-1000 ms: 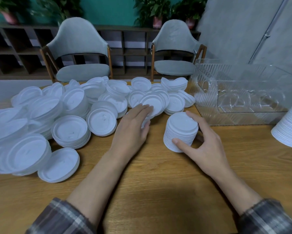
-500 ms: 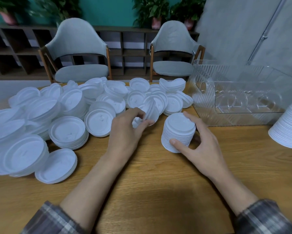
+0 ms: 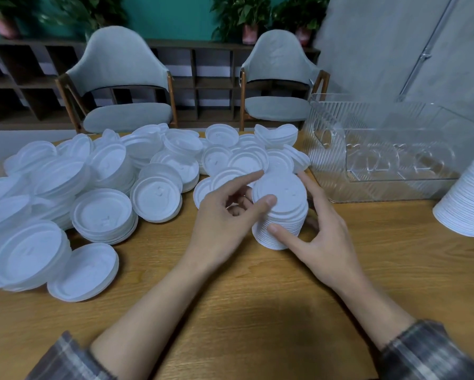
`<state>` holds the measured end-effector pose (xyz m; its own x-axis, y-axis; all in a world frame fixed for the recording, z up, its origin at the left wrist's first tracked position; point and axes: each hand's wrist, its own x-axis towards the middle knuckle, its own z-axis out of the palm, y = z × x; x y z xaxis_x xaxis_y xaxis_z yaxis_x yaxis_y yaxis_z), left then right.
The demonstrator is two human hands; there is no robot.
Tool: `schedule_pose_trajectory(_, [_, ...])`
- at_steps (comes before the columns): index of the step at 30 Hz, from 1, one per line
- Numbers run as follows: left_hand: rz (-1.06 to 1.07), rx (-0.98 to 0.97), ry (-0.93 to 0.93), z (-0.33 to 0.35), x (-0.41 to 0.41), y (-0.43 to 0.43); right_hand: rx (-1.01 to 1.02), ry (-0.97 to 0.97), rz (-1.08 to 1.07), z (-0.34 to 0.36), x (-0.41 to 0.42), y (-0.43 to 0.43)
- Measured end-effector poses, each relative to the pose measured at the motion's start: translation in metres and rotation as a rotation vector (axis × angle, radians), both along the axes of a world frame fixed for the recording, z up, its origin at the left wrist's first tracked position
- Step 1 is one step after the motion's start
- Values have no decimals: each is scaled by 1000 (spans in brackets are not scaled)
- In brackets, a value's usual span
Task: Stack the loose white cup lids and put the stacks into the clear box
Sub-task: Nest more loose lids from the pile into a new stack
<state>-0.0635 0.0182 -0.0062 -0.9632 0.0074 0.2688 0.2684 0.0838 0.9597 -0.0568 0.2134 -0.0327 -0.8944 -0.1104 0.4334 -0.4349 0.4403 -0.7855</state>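
Observation:
A short stack of white cup lids [image 3: 281, 215] stands on the wooden table [image 3: 257, 297] at the centre. My right hand [image 3: 320, 229] curls round its right side, thumb at the base. My left hand [image 3: 227, 218] pinches the top lid [image 3: 282, 192] of that stack, thumb on its near edge and forefinger along its far edge. A wide heap of loose white lids [image 3: 104, 185] covers the table's left and back. The clear ribbed box [image 3: 389, 149] stands at the right rear with no lids visible inside.
A tall stack of white lids [image 3: 466, 204] lies tilted at the right edge of the table. Two grey chairs [image 3: 123, 86] stand behind the table, with dark shelving and potted plants beyond.
My left hand picked a lid out of the heap and carried it right onto the stack that my right hand holds. The stack stayed where it was.

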Motion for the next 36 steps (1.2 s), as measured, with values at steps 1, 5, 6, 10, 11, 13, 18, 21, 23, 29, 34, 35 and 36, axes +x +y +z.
schedule_pose_trajectory(1, [14,-14,4,-1,1,1,13,8,5,0,0,0])
schedule_pose_trajectory(5, [64,-73,40,-1,2,5,52,18,11,-2,-1,-1])
schedule_pose_trajectory(6, [75,-83,50,-2,2,5,63,19,6,-2,-1,-1])
schedule_pose_trajectory(10, [119,-136,72,-5,1,5,78,21,-8,-1,0,-2])
schedule_pose_trajectory(11, [127,-146,77,-6,1,5,79,20,-7,-1,0,-2])
schedule_pose_trajectory(13, [137,-162,87,-6,2,6,74,14,-2,-1,0,-2])
schedule_pose_trajectory(18, [138,-198,113,-7,2,5,85,16,6,1,1,-2])
schedule_pose_trajectory(21, [113,-231,131,-7,1,3,90,9,2,1,0,-1])
schedule_pose_trajectory(23, [124,-251,168,-7,-3,-2,93,3,-9,1,-1,0])
schedule_pose_trajectory(29, [298,-593,323,-25,-24,-27,101,3,-38,2,-1,1])
schedule_pose_trajectory(34, [246,-771,391,-31,-30,-31,85,5,-55,2,0,4])
schedule_pose_trajectory(35, [250,-774,409,-32,-32,-32,86,4,-56,2,0,4])
schedule_pose_trajectory(36, [253,-774,422,-32,-33,-33,89,2,-56,2,0,4])
